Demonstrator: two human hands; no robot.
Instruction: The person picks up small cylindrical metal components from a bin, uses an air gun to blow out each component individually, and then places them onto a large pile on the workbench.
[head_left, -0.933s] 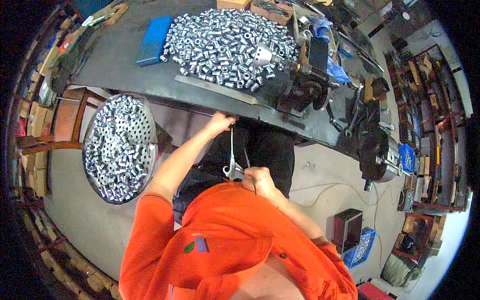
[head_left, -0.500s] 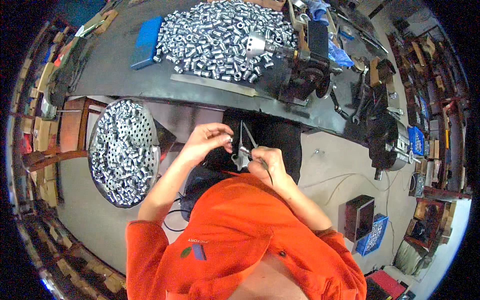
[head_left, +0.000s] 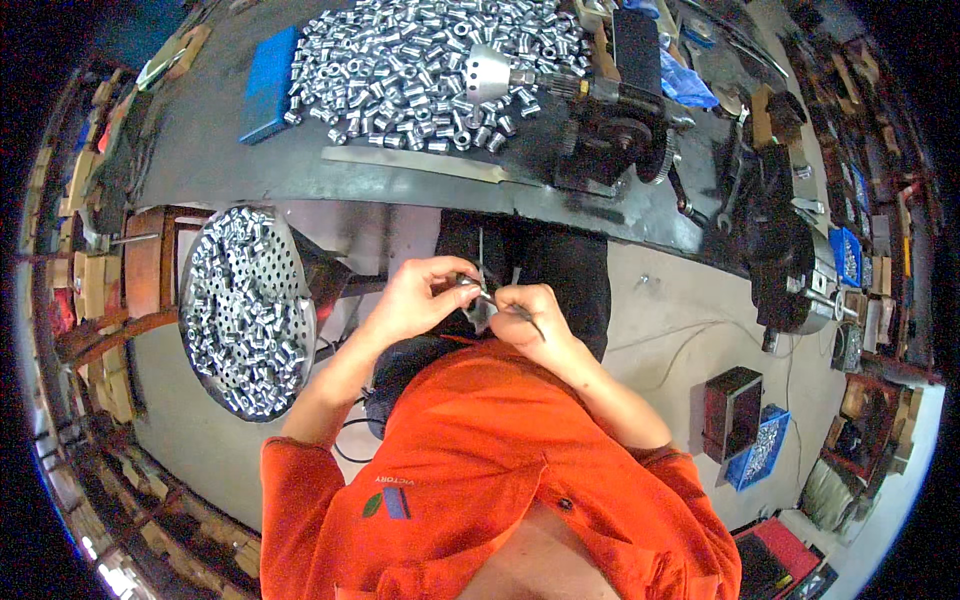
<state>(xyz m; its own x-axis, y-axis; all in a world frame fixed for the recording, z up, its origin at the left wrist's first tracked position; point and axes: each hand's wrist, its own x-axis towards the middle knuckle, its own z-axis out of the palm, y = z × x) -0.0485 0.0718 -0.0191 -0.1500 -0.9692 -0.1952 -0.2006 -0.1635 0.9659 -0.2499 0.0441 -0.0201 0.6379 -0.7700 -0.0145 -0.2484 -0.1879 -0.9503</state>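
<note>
Across the upper part of the view stretches a long, dark, smooth-topped counter, bearing a broad heap of short silvery metal cylinders. To the left of the orange-shirted person, below the counter's edge, is a round perforated metal tray strewn with similar pieces. Right of the heap, on the counter, sits a black geared machine with a silvery cone-shaped head; a flat blue rectangular block lies along the heap's left side. Before the person's waist, the left hand and the right hand come close together. The right hand is curled around a slim dark rod. The left hand's thumb and fingers pinch a small silvery metal piece, partly hidden, just beside the right hand; whether it touches the rod, I cannot tell.
</note>
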